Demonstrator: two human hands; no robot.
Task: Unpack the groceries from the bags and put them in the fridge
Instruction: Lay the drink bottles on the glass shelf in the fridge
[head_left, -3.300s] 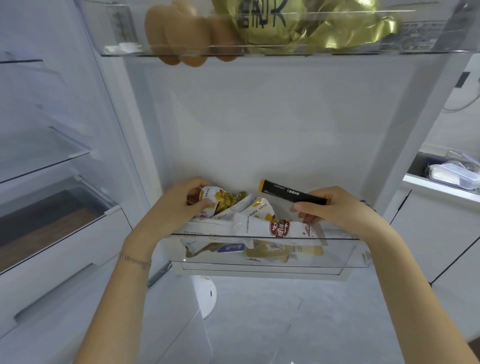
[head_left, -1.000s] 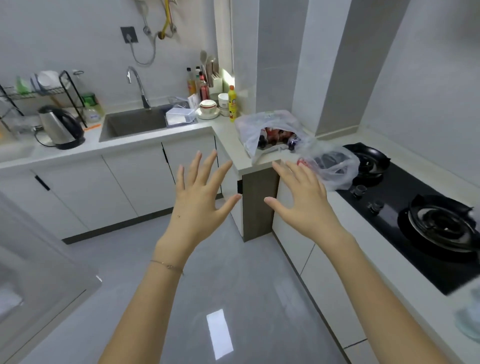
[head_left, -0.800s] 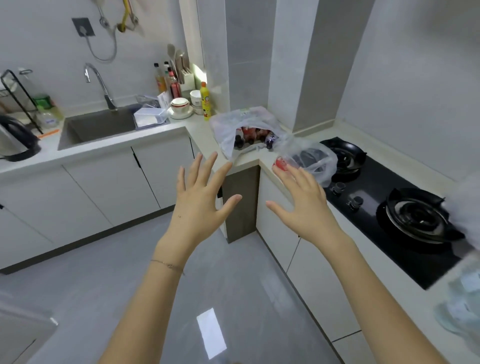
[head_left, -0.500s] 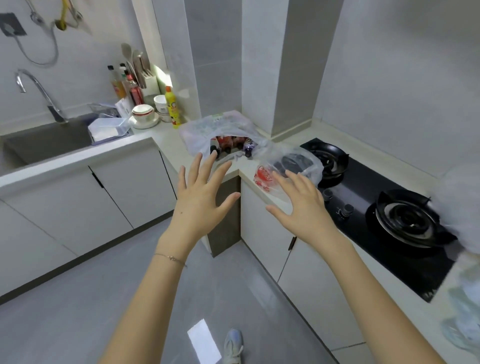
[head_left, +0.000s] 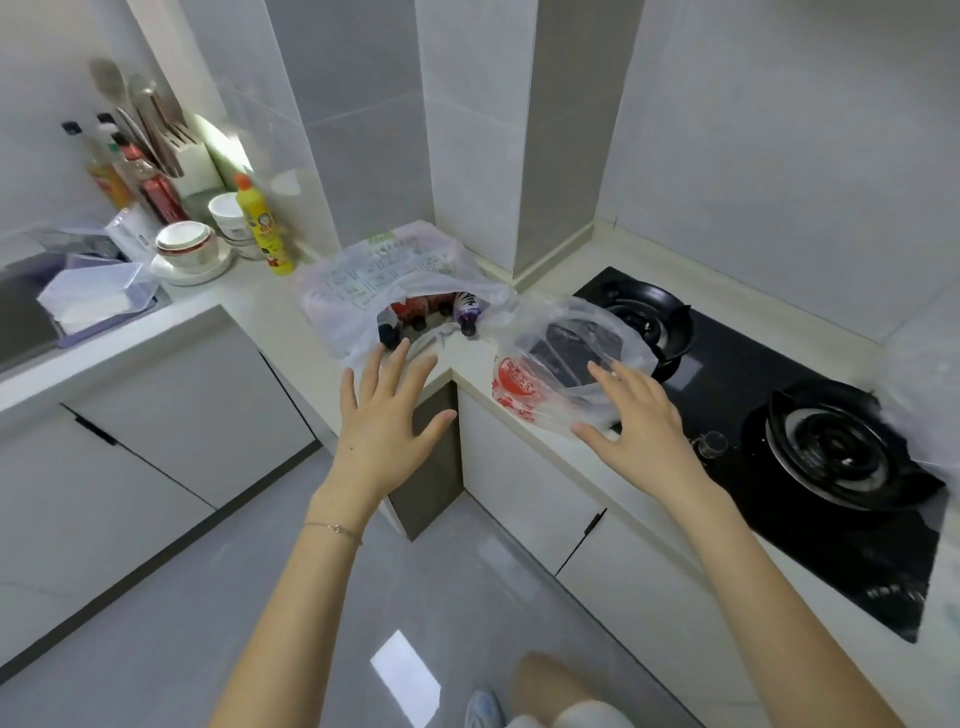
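Kitchen corner counter (head_left: 291, 317): two bags (head_left: 363, 280) wait, the left one showing bottles (head_left: 415, 317) inside, apparently yet to be unpacked. Left hand (head_left: 389, 415) and right hand (head_left: 644, 421) reach toward them, fingers spread, holding nothing.

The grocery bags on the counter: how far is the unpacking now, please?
Done: nothing here shows it; the fridge is out of view. In hand: nothing; the left hand and right hand are open and empty, reaching toward the bags. Left: the white bag holds several bottles; the clear bag by the stove looks nearly empty.
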